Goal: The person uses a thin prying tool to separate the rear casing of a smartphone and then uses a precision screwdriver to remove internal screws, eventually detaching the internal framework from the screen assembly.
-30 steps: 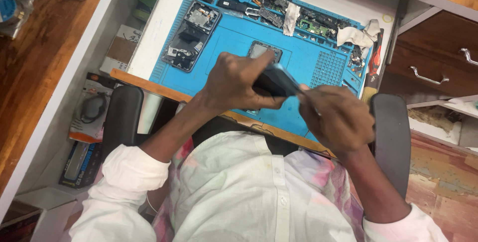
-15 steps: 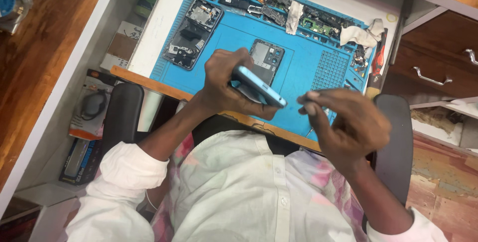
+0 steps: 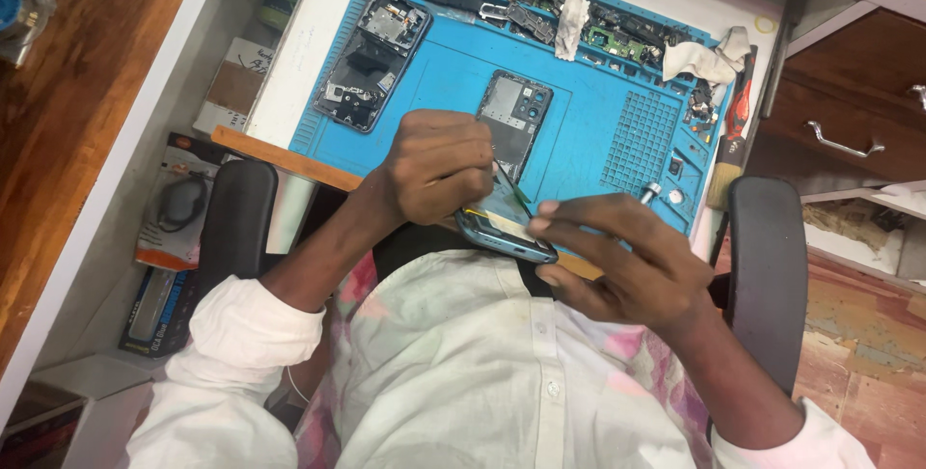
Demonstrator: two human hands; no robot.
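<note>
Fingers, left hand [image 3: 439, 165]: curled tight around the blue phone frame [image 3: 502, 228], held above the lap at the mat's near edge.
Fingers, right hand [image 3: 622, 262]: spread loosely, tips steadying the frame's long edge.
Technique: probably best to support both edges and press lightly.
Materials: thin rigid frame, glossy; ribbed blue silicone mat [image 3: 598, 131]; dark opened phone back [image 3: 516, 117] lying flat.
</note>
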